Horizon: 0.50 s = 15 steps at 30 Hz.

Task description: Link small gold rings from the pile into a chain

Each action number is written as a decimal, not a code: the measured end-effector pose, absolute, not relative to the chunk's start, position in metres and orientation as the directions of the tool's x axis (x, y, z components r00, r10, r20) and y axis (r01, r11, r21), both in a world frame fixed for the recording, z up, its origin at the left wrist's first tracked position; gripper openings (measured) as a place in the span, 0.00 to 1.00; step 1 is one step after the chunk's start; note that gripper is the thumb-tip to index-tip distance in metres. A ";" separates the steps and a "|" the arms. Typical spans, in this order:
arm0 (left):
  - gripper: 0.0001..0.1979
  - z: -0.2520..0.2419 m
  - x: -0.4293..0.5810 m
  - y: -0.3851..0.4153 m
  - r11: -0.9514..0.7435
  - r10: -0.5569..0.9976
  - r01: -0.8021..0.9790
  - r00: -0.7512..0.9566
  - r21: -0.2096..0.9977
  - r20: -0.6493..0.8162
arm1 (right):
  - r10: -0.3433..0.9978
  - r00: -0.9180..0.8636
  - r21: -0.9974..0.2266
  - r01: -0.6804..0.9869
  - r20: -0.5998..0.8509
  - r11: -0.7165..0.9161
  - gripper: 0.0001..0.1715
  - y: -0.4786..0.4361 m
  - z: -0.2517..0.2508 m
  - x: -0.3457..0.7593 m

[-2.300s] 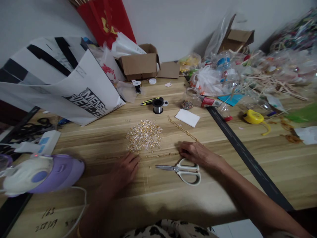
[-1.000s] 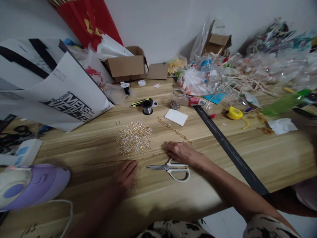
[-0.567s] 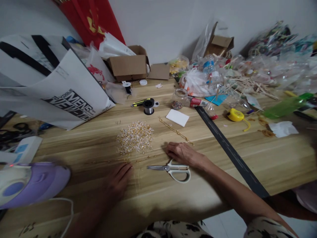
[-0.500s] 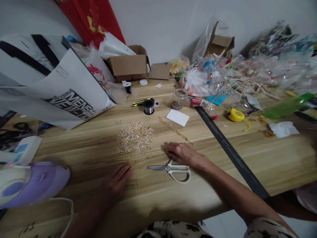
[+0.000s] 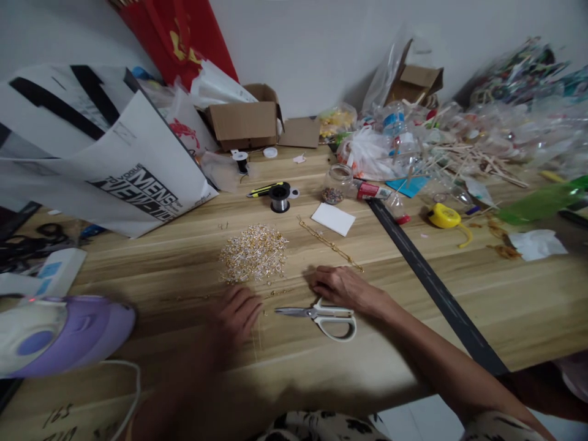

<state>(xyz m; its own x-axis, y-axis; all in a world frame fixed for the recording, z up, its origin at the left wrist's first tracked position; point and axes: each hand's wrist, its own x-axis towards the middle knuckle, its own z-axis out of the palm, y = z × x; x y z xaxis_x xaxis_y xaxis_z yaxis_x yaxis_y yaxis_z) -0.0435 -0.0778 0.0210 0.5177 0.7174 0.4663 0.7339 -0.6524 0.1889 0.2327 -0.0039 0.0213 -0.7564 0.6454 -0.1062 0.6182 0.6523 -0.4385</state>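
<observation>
one thin chain (image 5: 278,292) noted on surface (image 5: 174,263), long axis left to right, between both hands: left hand (image 5: 236,312) fingers blurred, grip not tellable; right hand (image 5: 344,288) fingers flat, empty, at its end.

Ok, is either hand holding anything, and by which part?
Cannot be told for sure. The left hand and right hand rest on the table at a thin gold chain; a pinch on it is too small to see. The scissors lie unheld.
</observation>
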 end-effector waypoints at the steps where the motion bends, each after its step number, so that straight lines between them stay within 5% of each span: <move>1: 0.08 0.024 -0.034 -0.073 -0.656 0.730 0.725 0.538 0.212 0.421 | 0.647 -0.755 -0.440 0.618 -0.102 0.652 0.10 -0.003 0.020 0.233; 7: 0.10 0.030 0.003 -0.050 -0.616 0.788 0.766 0.599 0.184 0.146 | 0.663 -0.744 -0.433 0.627 -0.085 0.648 0.10 -0.003 0.017 0.233; 15: 0.09 0.018 0.009 -0.041 -0.598 0.801 0.788 0.594 0.149 0.076 | 0.653 -0.754 -0.427 0.616 -0.073 0.662 0.11 -0.003 0.017 0.233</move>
